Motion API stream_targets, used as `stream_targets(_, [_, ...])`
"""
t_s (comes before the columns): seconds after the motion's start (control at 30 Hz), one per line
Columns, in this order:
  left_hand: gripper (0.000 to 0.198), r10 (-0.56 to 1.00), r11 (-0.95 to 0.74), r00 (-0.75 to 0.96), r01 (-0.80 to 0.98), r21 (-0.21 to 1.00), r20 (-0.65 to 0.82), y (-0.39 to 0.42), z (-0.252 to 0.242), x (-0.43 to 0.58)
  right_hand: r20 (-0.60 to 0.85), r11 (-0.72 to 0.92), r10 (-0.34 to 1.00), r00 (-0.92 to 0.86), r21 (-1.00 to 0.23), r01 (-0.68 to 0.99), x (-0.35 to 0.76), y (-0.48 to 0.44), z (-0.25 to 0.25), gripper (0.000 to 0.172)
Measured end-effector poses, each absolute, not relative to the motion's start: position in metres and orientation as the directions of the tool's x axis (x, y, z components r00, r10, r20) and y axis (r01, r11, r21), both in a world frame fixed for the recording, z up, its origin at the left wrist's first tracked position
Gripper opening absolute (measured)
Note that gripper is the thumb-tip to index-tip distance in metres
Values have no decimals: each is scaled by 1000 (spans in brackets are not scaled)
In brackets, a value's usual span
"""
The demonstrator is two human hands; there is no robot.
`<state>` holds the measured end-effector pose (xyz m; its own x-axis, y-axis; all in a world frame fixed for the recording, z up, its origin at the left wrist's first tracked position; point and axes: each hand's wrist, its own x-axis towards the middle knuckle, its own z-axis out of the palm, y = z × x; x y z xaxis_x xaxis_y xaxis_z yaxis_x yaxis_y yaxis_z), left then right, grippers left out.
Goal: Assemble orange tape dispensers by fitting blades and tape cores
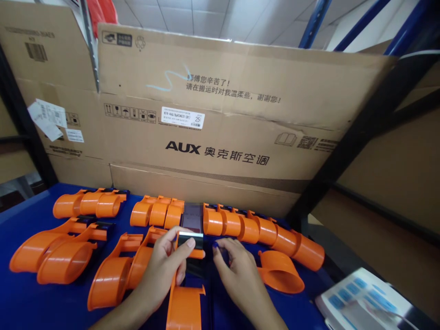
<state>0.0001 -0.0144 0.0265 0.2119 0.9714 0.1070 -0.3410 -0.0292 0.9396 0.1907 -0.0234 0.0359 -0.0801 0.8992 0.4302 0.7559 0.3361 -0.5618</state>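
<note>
My left hand [168, 256] is closed around an orange tape dispenser [184, 305]. Its thumb presses on the dark plate below a toothed metal blade [187, 234], and the dispenser's round hub hangs toward me at the bottom edge. Just right of it, my right hand [237, 263] is curled, with a small blue piece [215, 244] at the tips of thumb and forefinger. What the piece is stays too small to tell. Behind the hands, a phone [192, 217] leans upright. One more orange dispenser [282, 272] lies right of my right hand.
Rows of orange tape dispensers [110, 279] stand on the blue table [20, 229] to the left, with another row [249, 228] at the back right. A large cardboard sheet [220, 178] walls off the back. A white device with blue keys [364, 298] sits at front right.
</note>
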Motion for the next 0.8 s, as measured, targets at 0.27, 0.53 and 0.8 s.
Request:
stream_targets(0.27, [24,966,-50,229,-302,952,123,-21,30,3,345,301,930,-126,-520,799,186,-22,30,22])
stream_targets(0.53, [26,964,-37,244,-269,962,106,-21,30,4,500,414,861,-97,-577,703,187,-27,42,18])
stream_targets(0.8, [32,968,-40,230,-245,969,98,-18,32,5,622,636,742,-251,-535,556,179,-37,53,36])
